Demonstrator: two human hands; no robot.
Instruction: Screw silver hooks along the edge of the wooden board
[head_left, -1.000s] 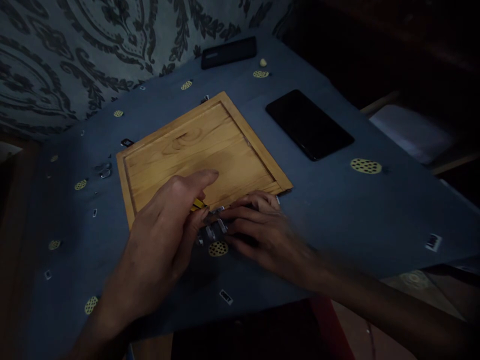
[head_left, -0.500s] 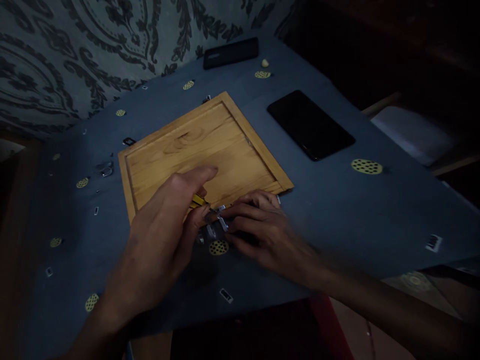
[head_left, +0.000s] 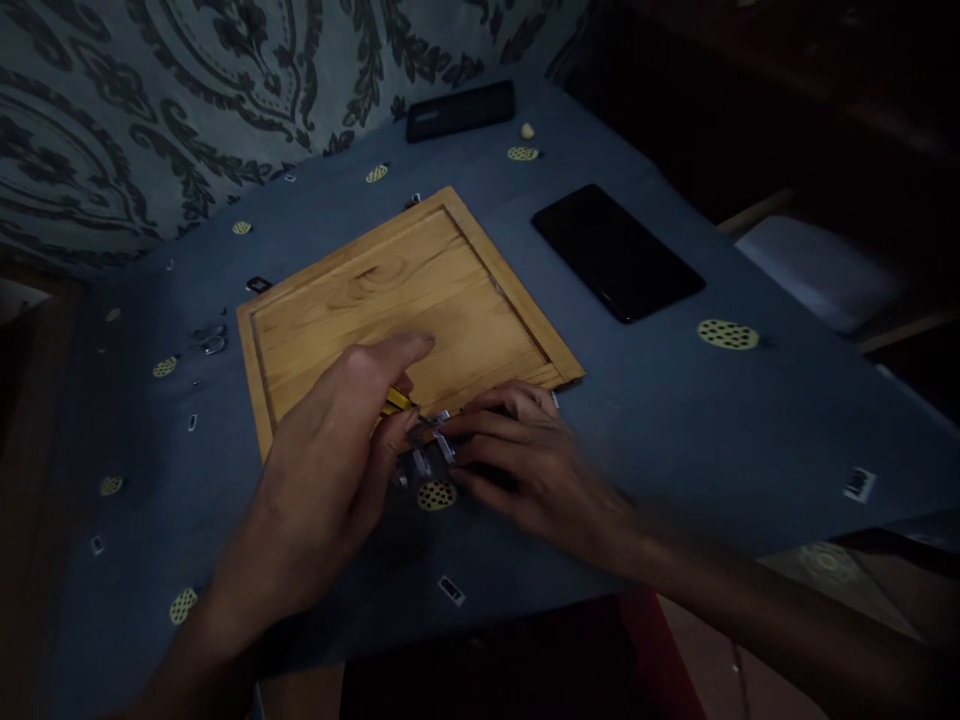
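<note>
My left hand (head_left: 330,460) is closed round a yellow-handled screwdriver (head_left: 396,401), mostly hidden by the fingers. Its thin dark tip points at a small metal bracket (head_left: 445,447) on the near edge of a framed wooden board (head_left: 397,290). From the right, my right hand (head_left: 517,445) presses its fingertips against that bracket and the board's edge, fingers bent. Shiny metal prongs stick out towards me below the edge. How the bracket is joined to the board is hidden by my fingers.
A black phone (head_left: 619,252) lies right of the board, and a dark phone case (head_left: 461,110) is at the back. Small metal parts (head_left: 210,340) lie on the left of the blue patterned tablecloth (head_left: 315,620). A small pale lump (head_left: 527,131) sits near the case.
Both hands hold nearly the same place and grip at the board's near edge. The view has shifted very slightly; nothing else has visibly moved.
</note>
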